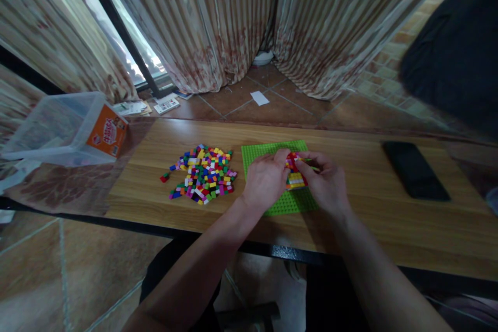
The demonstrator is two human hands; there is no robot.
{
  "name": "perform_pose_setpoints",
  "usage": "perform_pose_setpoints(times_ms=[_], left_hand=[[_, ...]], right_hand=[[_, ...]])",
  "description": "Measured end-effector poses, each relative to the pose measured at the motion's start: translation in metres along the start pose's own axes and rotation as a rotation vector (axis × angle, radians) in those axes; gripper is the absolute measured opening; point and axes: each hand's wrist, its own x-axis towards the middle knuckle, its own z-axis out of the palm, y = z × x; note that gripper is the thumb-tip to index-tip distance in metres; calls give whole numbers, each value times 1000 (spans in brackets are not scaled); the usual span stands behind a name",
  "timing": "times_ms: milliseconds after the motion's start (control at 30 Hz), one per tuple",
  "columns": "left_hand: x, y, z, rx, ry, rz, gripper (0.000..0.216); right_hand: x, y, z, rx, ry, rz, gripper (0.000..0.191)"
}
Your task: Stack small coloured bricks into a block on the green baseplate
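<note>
The long tabletop [365, 197] is of smooth, grained wood with dark front edge. At its left stands a clear plastic box [73, 137]. The studded, flat green plate [288, 205] has wood on both sides, between a heap of small blocks [206, 174] and a black phone [414, 170]. Left hand [268, 179] and right hand [327, 181] clasp the colourful block model [296, 179] over the plate.

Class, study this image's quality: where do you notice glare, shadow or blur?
Head view: bright glare in the window glass at upper left; in the same head view, a soft shadow on the wooden tabletop below the right hand; also there, the dark shape at upper right has blurred edges, too vague to identify, and the building bricks at the fingers lack fine detail.
</note>
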Motion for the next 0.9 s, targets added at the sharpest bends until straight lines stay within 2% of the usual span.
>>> perform_pose_setpoints(times_ms=[400,900], left_hand=[[-3,0,3,19,10,33,31],[-5,2,7,-27,35,51,39]], right_hand=[[-5,-3,6,-113,16,-88,32],[-4,-3,8,-141,36,-11,34]])
